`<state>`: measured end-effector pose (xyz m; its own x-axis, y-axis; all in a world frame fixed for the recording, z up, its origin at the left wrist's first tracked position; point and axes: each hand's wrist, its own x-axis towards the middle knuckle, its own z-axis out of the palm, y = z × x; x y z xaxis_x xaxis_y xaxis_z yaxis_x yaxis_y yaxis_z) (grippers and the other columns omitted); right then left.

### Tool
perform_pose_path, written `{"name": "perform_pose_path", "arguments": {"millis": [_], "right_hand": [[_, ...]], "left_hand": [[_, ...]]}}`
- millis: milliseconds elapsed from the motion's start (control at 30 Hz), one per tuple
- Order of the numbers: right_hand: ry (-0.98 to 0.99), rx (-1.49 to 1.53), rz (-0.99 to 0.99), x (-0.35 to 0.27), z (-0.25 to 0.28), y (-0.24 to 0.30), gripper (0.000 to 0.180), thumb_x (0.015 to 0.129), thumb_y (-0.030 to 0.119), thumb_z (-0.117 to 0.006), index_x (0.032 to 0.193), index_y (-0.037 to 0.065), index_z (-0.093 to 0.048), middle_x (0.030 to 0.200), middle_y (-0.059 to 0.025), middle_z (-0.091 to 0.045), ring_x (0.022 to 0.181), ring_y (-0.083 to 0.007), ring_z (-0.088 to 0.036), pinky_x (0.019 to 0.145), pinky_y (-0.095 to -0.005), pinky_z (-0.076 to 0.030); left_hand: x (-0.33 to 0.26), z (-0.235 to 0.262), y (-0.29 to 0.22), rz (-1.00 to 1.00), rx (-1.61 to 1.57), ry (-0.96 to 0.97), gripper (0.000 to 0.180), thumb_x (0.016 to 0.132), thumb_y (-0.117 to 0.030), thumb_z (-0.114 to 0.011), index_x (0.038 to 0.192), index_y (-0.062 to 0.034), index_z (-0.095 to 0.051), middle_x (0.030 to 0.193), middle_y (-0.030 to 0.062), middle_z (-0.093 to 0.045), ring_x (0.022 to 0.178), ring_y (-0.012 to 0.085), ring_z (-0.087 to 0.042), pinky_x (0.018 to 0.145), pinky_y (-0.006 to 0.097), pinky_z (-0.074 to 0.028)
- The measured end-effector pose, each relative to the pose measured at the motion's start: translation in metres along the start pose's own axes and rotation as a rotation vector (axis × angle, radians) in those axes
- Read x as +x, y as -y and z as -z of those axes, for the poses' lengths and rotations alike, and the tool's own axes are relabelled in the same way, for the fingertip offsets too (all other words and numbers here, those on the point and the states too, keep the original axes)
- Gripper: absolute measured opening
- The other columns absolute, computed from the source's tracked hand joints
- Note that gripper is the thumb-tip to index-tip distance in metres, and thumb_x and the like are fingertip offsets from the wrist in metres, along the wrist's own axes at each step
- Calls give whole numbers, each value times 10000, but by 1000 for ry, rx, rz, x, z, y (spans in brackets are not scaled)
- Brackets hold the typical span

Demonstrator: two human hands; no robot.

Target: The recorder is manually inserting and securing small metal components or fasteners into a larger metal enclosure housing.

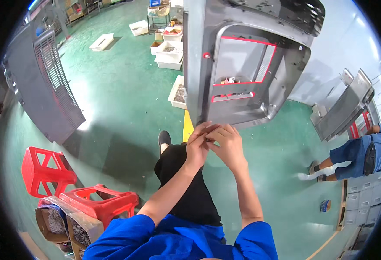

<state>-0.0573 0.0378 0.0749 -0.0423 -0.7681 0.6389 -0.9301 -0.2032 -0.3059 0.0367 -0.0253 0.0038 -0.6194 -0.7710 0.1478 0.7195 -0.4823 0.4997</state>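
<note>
My left hand (198, 144) and my right hand (227, 145) meet in front of me with fingers bent and pressed together. Whatever they pinch, if anything, is too small or too covered to make out. Just beyond my fingertips is the lower edge of a large grey metal panel (242, 113), standing upright. It has a deep recessed frame, with red edging round a rectangular opening (242, 63) and a narrow slot (233, 97) below it.
At left stand a slotted grey panel (43, 86), red plastic stools (47, 173) and open cardboard boxes (54, 221) of small parts. White bins (169, 63) line the floor ahead. At right, a person in blue (359, 151) is beside more metal panels (346, 106).
</note>
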Motion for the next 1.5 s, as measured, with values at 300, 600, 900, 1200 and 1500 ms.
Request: {"name": "perform_pose_path", "arguments": {"millis": [300, 600, 900, 1200, 1500], "right_hand": [[-15, -73, 32, 3, 35, -45, 202, 591, 78, -738, 762, 82, -630, 729, -24, -591, 712, -220, -556, 656, -349, -420], [11, 24, 115, 34, 45, -67, 182, 588, 45, -722, 742, 69, -628, 722, -48, -585, 709, -224, -574, 626, -345, -443], [-764, 287, 149, 199, 122, -16, 111, 712, -20, -702, 810, 13, -662, 775, -66, -674, 718, -133, -626, 702, -251, -476], [-731, 23, 259, 254, 107, -35, 80, 736, 91, -709, 800, 46, -692, 722, -38, -678, 584, -155, -613, 567, -266, -469], [-617, -35, 240, 243, 100, -4, 94, 723, 44, -682, 774, -27, -647, 659, -155, -611, 610, -182, -622, 554, -281, -438]], "left_hand": [[33, -33, 20, 136, -58, 177, 402, 954, -61, -354, 1352, -16, -386, 1360, 187, -443, 1278, 274, -418, 1028, 361, -378], [61, -45, 34, 105, -326, 84, 380, 939, -43, -417, 1316, 6, -416, 1318, 191, -473, 1242, 271, -447, 1033, 372, -394], [73, -4, 57, 182, -72, -435, 317, 799, 146, -405, 1106, 113, -481, 1172, 222, -508, 1144, 330, -519, 1029, 413, -421], [76, 6, 67, 367, -159, -166, 287, 833, 138, -376, 1106, 142, -462, 1161, 249, -505, 1182, 372, -486, 1058, 440, -398], [68, 4, 59, 267, -68, -206, 218, 948, -7, -375, 1093, 124, -472, 1134, 237, -518, 1127, 352, -534, 1008, 409, -450]]}}
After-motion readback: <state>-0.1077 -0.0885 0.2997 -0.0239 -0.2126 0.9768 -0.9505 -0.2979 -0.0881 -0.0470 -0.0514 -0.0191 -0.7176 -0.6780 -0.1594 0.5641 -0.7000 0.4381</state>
